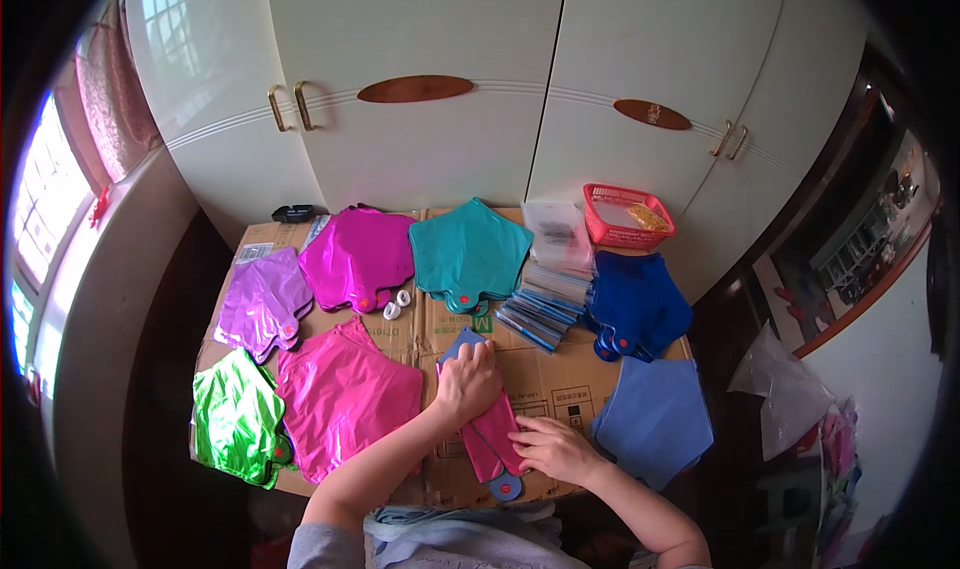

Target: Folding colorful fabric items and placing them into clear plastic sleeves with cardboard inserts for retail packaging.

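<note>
A long folded bundle of pink foil (483, 456), which looks like flat uninflated foil balloons, lies on the cardboard in front of me. Blue foil shows at its far end, and a round blue tab (505, 486) with a red dot pokes out at the near end. My left hand (470, 381) is closed over the bundle's far part, knuckles up, hiding what lies beneath. Along the bundle's right edge, my right hand (553, 449) rests with its fingers apart, the tips touching the pink foil.
Foil stacks ring the work spot: green (238, 417), pink (350, 399), lilac (262, 299), magenta (357, 257), teal (470, 251), dark blue (638, 304) and light blue (655, 419). Packed flat sleeves (545, 306) and a red basket (627, 237) stand at the back right, before white cabinets (420, 29).
</note>
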`<state>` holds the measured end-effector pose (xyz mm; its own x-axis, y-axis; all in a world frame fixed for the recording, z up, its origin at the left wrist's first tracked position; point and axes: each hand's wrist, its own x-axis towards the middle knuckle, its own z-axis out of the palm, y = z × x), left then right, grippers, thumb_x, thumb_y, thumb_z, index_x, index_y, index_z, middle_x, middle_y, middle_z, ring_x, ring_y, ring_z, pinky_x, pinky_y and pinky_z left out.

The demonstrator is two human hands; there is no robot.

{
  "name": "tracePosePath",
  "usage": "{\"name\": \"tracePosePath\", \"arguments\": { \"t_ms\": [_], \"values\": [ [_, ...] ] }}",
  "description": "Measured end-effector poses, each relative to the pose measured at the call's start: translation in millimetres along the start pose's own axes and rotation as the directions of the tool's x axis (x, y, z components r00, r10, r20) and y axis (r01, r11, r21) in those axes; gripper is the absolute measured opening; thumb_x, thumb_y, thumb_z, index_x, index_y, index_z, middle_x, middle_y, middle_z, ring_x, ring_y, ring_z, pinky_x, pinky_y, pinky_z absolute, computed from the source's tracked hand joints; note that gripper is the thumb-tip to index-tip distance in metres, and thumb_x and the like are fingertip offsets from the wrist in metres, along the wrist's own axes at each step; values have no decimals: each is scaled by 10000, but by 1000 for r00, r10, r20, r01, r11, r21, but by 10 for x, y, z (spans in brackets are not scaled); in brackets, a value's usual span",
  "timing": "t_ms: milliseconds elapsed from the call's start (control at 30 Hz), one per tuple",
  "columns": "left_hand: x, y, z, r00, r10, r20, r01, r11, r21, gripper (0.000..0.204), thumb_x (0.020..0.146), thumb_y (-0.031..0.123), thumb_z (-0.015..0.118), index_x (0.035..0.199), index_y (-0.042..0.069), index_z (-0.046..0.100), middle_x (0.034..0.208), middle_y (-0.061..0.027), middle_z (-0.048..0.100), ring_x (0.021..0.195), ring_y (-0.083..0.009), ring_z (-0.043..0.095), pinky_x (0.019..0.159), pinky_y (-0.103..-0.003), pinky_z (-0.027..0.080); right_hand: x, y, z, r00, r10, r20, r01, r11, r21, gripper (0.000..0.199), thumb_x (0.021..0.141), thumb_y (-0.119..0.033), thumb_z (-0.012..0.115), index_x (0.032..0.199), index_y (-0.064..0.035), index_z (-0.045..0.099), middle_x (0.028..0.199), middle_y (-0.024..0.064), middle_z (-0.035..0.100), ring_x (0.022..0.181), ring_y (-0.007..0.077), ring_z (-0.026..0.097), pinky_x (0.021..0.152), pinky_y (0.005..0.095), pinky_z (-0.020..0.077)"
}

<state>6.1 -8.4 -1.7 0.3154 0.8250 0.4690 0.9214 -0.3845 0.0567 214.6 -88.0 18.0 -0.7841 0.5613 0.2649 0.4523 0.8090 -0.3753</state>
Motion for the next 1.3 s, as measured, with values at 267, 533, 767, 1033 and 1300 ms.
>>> {"name": "tracePosePath", "arguments": {
  "t_ms": [267, 533, 767, 1033, 1300],
  "values": [
    [138, -165, 46, 997, 74, -37, -74, 997, -14, 282, 773, 217, 611, 998, 48, 610, 854, -63, 552, 801, -219, 569, 523, -336, 494, 235, -285, 275, 980, 55, -193, -92, 977, -190, 217, 789, -222, 686, 917, -49, 668, 707, 38, 492, 742, 197, 574, 715, 337, 500],
    [194, -419, 39, 989, 32, -144, -15, 993, 117, 373, 766, 197, 625, 1122, 87, 599, 868, -69, 558, 793, -239, 549, 632, -372, 473, 239, -461, 307, 979, 131, -154, -172, 939, -298, 317, 826, -230, 631, 1087, -51, 634, 839, 37, 511, 840, 175, 550, 764, 323, 487],
    [-138, -391, -345, 961, -258, 101, 275, 845, -458, 593, 794, 165, 650, 1308, 2, 404, 1149, -219, 485, 1051, -355, 500, 900, -421, 440, 235, -378, 366, 968, 114, -225, -155, 973, -173, 272, 837, -195, 631, 1047, -21, 629, 1092, 103, 583, 1072, 239, 555, 924, 356, 467],
    [-595, -417, -338, 843, -355, 404, 537, 596, -597, 947, 753, 203, 731, 1434, -56, 127, 1273, -354, 296, 1177, -435, 415, 981, -454, 416, 242, -367, 377, 973, 116, -200, -145, 980, -136, 253, 840, -177, 617, 1032, -13, 618, 1150, 120, 583, 1111, 253, 546, 936, 363, 464],
    [-571, -474, -355, 731, -374, 571, 667, 213, -714, 910, 755, 221, 726, 1443, -32, 187, 1206, -284, 445, 1083, -386, 507, 958, -454, 436, 286, -321, 359, 986, 73, -151, -94, 987, -133, 240, 854, -134, 542, 1055, -13, 591, 1244, 132, 563, 1169, 265, 523, 976, 401, 434]
  ]
}}
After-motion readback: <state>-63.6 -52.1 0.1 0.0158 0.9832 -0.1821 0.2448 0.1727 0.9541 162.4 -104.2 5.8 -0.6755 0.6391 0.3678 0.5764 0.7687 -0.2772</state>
